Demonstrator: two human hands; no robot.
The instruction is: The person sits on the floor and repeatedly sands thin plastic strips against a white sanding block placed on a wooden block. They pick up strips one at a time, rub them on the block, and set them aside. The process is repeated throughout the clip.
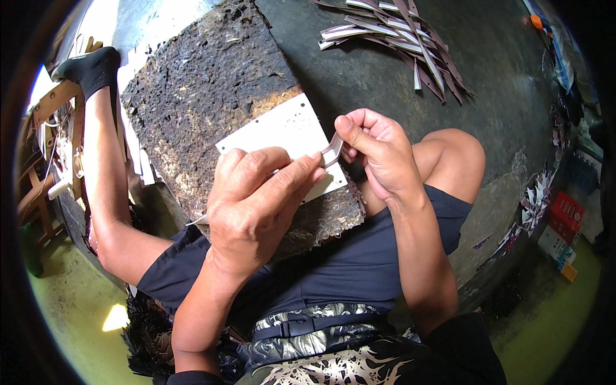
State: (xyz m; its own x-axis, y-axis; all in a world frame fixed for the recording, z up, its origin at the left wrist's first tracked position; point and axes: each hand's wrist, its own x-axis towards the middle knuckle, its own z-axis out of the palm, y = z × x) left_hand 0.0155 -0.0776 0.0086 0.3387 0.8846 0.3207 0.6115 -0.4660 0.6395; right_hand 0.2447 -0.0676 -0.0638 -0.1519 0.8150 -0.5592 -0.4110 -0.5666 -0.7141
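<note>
Seated person w/ both hands pinching a small bent strip (pixel 332 151), left hand (pixel 256 199) & right hand (pixel 375 151) closed on its ends above a white card (pixel 282 131) on a dark slab (pixel 212 90); a loosened pinch could prob. drop it into the lap.

At the right edge of the frame, a little below the middle, a small red carton (pixel 567 212) lies on the ground, rectangular and tilted. Just below it sits a white box (pixel 553 242) of about the same shape, with what may be a blue patch at its lower end, though the view here is bent and small. A small orange-yellow pack (pixel 568 272) lies just beneath.
</note>
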